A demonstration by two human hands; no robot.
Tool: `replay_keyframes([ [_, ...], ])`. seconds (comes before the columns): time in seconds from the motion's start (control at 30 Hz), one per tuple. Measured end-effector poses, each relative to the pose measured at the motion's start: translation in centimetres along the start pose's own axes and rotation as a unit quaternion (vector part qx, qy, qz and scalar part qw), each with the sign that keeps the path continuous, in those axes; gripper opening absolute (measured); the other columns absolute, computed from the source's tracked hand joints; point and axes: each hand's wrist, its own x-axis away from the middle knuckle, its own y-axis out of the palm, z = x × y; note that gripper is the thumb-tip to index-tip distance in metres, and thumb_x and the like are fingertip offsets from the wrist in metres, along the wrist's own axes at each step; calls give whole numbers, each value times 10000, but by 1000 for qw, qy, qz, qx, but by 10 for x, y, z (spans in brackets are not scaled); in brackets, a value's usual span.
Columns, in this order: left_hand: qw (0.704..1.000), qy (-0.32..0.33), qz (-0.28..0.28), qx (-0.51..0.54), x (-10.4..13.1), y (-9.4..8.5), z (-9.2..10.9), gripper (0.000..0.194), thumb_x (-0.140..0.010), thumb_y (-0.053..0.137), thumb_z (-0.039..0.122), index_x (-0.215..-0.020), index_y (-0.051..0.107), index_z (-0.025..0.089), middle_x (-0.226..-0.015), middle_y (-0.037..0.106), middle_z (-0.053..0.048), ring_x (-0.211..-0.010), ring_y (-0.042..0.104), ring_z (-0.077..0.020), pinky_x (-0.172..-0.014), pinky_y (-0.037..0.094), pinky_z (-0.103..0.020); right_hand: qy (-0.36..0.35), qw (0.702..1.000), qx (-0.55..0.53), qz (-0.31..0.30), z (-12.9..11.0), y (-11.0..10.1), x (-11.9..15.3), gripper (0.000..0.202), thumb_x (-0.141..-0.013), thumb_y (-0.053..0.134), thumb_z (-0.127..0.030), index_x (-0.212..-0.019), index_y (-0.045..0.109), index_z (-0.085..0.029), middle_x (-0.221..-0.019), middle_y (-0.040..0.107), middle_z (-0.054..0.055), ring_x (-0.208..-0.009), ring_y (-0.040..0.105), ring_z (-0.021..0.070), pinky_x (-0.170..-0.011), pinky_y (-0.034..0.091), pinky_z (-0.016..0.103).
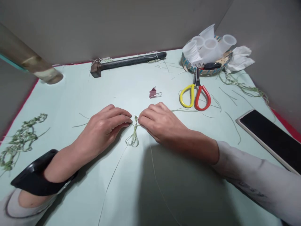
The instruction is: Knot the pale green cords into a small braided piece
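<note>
A small knotted piece of green cord (pixel 133 138) lies between my hands, its looped bundle pointing toward me and its braided knot at the far end. My left hand (pixel 108 122) has its fingers closed in a pinch at the left of the knot, on a strand of the cord. On the other side my right hand (pixel 160 121) is closed too, pinching a cord strand close to the knot. Two thin pale threads run from the piece toward the near edge. Just beyond my right hand sits a small purple binder clip (pixel 153 93).
Scissors (pixel 198 91) with yellow and red handles lean on a basket (pixel 209 71) of plastic cups. A hammer (pixel 129 62) lies along the back. At the right is a phone (pixel 272 135); at the left, knotted green cord (pixel 22 138). Cord scraps are scattered about.
</note>
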Motion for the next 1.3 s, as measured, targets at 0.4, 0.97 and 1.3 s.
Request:
replay_keyframes([
  [0.4, 999, 14, 5, -37, 0, 9, 12, 157, -1016, 489, 168, -971, 634, 210, -975, 739, -68, -837, 607, -224, -724, 500, -345, -6, 999, 30, 20, 1, 1, 0, 255, -990, 408, -33, -994, 639, -139, -965, 655, 98, -869, 457, 244, -798, 312, 378],
  [0.97, 992, -102, -58, 37, -6, 0, 30, 158, -1003, 483, 261, -932, 602, 185, -702, 656, 33, -545, 561, -121, -527, 435, -243, 17, 999, 24, 13, 0, 0, 0, 240, -1032, 363, -118, -1008, 598, -156, -871, 622, 68, -805, 489, 234, -786, 307, 382],
  [1.3, 997, -72, -28, 29, -4, 5, 33, 218, -987, 459, 167, -842, 619, 200, -651, 606, 34, -532, 510, -122, -524, 407, -250, 42, 999, -1, -16, -4, -5, 6, 271, -868, 474, 4, -968, 581, -224, -792, 535, -27, -632, 375, 146, -518, 135, 323],
])
